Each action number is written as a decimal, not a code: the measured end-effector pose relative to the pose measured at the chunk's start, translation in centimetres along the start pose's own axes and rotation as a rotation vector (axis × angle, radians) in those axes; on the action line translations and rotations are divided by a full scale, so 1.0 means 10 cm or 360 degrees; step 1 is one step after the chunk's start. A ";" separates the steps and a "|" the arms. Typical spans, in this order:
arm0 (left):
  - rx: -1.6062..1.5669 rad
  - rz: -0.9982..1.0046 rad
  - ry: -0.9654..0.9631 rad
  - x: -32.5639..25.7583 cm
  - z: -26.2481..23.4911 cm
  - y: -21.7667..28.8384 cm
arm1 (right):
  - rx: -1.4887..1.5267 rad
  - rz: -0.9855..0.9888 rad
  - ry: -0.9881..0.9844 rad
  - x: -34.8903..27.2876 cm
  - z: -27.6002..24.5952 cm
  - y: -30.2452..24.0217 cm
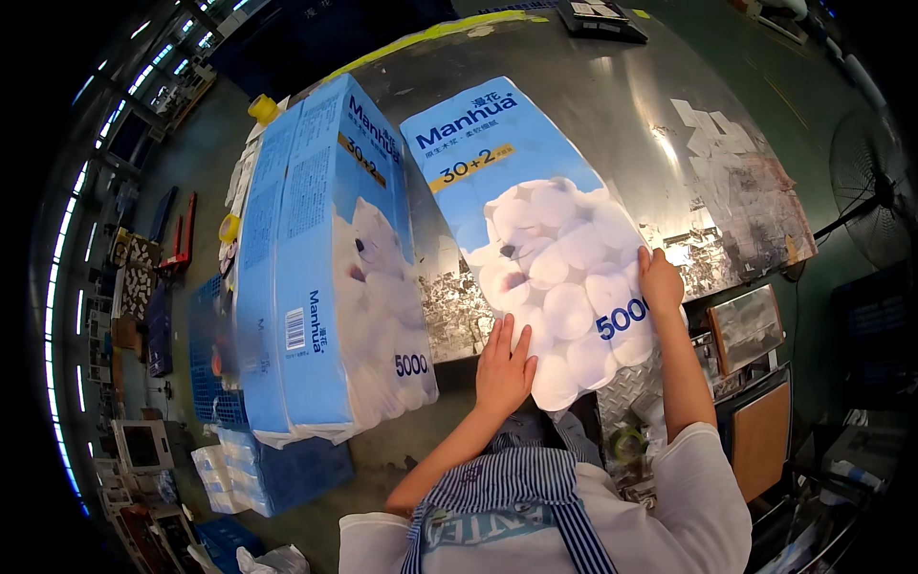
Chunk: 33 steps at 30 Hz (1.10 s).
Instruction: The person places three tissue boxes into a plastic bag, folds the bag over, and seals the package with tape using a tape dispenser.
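A large tissue pack [535, 239] in printed blue and white plastic wrap lies at a slant on the metal table in front of me. White bear cubs and round white shapes are printed on its face. My right hand [662, 287] grips its right edge near the close end. At the lower left edge, my left hand [504, 371] rests with fingers stretched against the wrap. To the left stands a second tissue pack [296, 268] of the same print, its long blue side and barcode showing. Neither hand touches that one.
The worn metal table [631, 105] has peeling white patches at its right side. A dark flat device [601, 21] sits at the far edge. A black fan [865, 196] stands at the right. Smaller wrapped packs [234, 474] lie low at the left, near a blue crate [206, 359].
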<state>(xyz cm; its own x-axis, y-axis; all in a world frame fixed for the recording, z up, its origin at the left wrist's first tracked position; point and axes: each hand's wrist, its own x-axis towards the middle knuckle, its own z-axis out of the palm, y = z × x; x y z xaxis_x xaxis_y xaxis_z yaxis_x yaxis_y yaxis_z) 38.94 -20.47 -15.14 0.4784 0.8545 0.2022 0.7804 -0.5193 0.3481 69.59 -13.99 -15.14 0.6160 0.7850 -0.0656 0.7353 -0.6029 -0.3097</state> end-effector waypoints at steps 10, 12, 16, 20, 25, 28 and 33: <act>-0.0197 -0.0092 -0.0102 -0.88 -0.26 -0.33 | 0.0035 0.0030 0.0197 -1.08 0.26 -0.13; -0.0179 -0.0077 -0.0093 -1.01 -0.30 -0.40 | 0.0019 0.0052 0.0191 -1.28 0.27 -0.16; -0.0208 -0.0060 -0.0077 -1.24 -0.36 -0.46 | 0.0009 0.0091 0.0181 -1.54 0.29 -0.19; -0.0234 -0.0082 -0.0070 -1.32 -0.37 -0.46 | 0.0046 0.0099 0.0198 -1.62 0.30 -0.16; -0.0317 -0.0075 0.0068 -1.33 -0.32 -0.49 | 0.0006 0.0068 0.0190 -1.61 0.28 -0.18; -0.0318 -0.0110 0.0078 -1.33 -0.31 -0.49 | 0.0038 0.0057 0.0187 -1.62 0.31 -0.18; -0.0299 -0.0125 0.0098 -1.34 -0.31 -0.48 | 0.0105 0.0037 0.0159 -1.61 0.30 -0.16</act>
<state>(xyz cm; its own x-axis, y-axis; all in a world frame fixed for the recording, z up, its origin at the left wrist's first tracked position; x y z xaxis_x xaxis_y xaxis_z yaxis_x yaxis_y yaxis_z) 27.54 -29.37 -16.68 0.3890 0.8942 0.2215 0.7228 -0.4453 0.5285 57.61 -25.22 -16.47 0.6604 0.7506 0.0201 0.7020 -0.6076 -0.3714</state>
